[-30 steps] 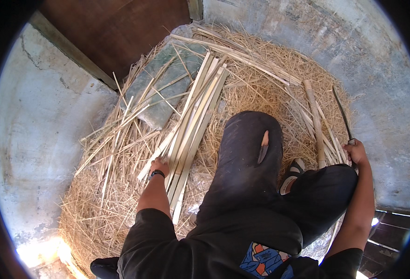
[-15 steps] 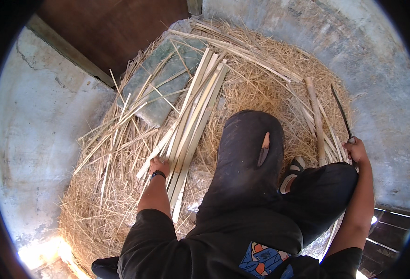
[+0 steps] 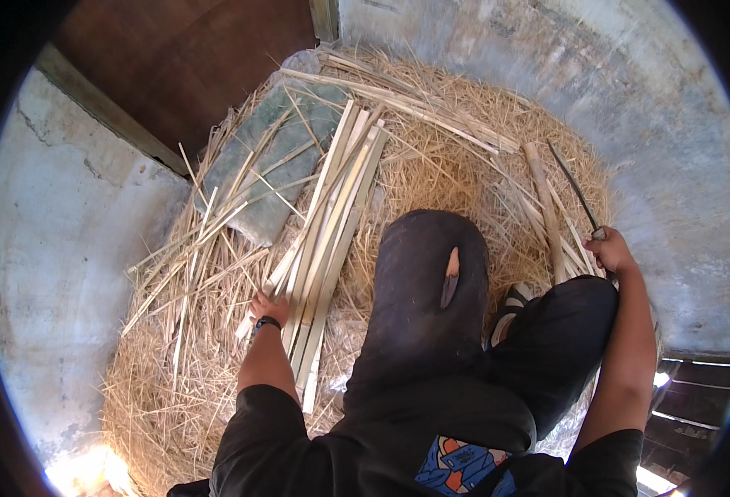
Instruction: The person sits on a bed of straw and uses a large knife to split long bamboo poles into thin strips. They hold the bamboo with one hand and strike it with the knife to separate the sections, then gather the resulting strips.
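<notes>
My left hand (image 3: 269,308) rests at the left edge of a bundle of pale split bamboo strips (image 3: 340,199), touching a short strip there. Its fingers look spread rather than wrapped round anything. The strips lie lengthwise to the left of my leg. Off to the right, my right hand (image 3: 611,250) is closed round the handle of a long knife (image 3: 573,184). The narrow dark blade points up and away, apart from the strips. Part of the handle is hidden by my fingers.
Fine shavings (image 3: 166,406) cover the floor. A greenish stone slab (image 3: 257,186) with thin slivers across it lies at the far left. A round pole (image 3: 544,203) leans by my right knee. Pale walls (image 3: 75,248) and a brown door panel (image 3: 191,66) enclose the corner.
The whole view has shifted slightly, moving the scene left and down. My right hand still holds the knife, and my left hand stays by the strips with its fingers a little more spread.
</notes>
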Available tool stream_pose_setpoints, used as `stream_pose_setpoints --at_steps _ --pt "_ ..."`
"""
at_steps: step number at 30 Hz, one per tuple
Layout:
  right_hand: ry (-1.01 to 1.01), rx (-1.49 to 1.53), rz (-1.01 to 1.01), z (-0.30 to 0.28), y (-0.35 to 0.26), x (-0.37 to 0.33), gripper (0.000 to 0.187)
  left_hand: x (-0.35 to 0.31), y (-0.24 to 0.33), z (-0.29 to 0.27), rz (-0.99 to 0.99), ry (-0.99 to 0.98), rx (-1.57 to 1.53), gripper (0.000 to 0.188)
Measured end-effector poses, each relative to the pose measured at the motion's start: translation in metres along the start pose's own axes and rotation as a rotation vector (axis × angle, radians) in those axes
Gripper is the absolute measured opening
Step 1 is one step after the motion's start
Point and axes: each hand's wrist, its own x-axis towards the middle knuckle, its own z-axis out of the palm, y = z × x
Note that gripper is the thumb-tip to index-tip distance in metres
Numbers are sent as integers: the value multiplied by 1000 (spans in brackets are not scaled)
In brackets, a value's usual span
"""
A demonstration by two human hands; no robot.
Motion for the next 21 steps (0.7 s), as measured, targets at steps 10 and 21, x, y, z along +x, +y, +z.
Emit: stream_pose_setpoints --at_steps 10,21 --pt "-5 -81 -12 5 -16 -8 30 -4 -25 -2 121 61 -2 95" --pt "-37 -93 -90 10 -48 -9 28 -37 -13 -21 103 31 132 101"
